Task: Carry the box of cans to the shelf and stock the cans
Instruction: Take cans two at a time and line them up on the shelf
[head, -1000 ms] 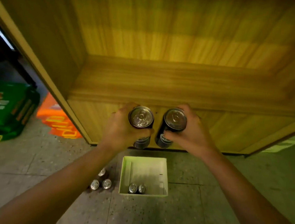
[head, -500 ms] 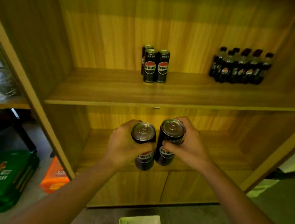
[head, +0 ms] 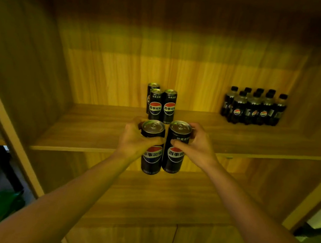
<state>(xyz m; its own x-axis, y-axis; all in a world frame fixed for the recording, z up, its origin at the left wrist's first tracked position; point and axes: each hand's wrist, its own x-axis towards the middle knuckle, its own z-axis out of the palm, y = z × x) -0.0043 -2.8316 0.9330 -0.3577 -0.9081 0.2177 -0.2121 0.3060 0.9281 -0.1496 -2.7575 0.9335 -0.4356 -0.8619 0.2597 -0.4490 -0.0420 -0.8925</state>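
Left hand (head: 133,141): wrapped around one tall black cola can (head: 151,150), held upright in front of the wooden shelf board (head: 95,126). Right hand (head: 199,145): wrapped around a second black cola can (head: 176,149), touching the first. Shelf stock: three matching black cans (head: 161,104) at centre back; cluster of small dark cola bottles (head: 254,108) well apart at right.
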